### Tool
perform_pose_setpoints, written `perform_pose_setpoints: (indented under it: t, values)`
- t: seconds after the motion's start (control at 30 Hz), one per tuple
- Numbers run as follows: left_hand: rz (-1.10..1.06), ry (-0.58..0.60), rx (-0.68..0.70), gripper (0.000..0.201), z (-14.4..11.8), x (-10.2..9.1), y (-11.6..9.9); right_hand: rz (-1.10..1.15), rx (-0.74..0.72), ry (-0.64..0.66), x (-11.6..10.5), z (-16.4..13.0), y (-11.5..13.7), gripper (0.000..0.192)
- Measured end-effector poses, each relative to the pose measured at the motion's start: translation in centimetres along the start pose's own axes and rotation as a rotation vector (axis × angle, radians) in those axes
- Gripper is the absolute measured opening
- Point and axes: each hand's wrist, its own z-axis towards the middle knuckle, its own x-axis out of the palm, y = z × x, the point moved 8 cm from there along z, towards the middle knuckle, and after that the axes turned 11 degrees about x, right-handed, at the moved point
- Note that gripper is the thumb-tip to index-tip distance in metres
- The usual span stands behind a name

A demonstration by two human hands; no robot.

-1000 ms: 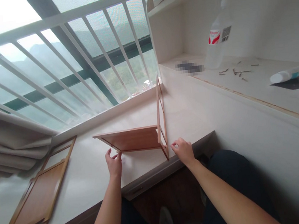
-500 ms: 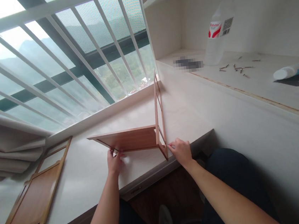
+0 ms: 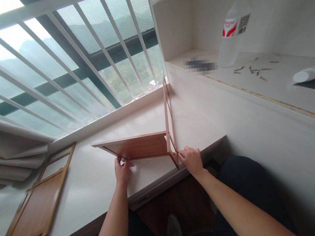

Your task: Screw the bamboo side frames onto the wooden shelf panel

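A brown wooden panel [image 3: 140, 146] stands on edge on the white ledge, joined at its right end to an upright ladder-like wooden side frame [image 3: 167, 120]. My left hand [image 3: 123, 171] grips the panel's lower edge near its left end, thumb and fingers bent around it. On the outer side of the frame, low at its near end, my right hand [image 3: 191, 160] has its fingers pinched together at the wood. Whatever is between those fingertips is too small to make out.
Another wooden frame with a panel [image 3: 34, 206] lies at the left by a grey curtain [image 3: 12, 155]. Several screws [image 3: 256, 70], a clear plastic bottle [image 3: 229, 39] and a white tube [image 3: 307, 74] are on the raised shelf at right. White window bars [image 3: 110, 40] stand behind.
The view has shifted slightly. My right fingertips now sit closer against the side frame, and a small metallic bit seen at them is mostly hidden. The left hand keeps its hold.
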Motion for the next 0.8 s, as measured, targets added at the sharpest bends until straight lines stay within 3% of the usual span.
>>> perform_pose_setpoints:
  t: [0.3, 0.8]
  values:
    - [0.035, 0.031, -0.004, 0.048, -0.9, -0.6, -0.5, 0.026, -0.023, -0.005, -0.3, -0.6, -0.3, 0.024]
    - [0.026, 0.03, -0.093, 0.052, -5.2, -3.5, -1.0, 0.247, -0.009, -0.008, 0.3, -5.0, -1.4, 0.02]
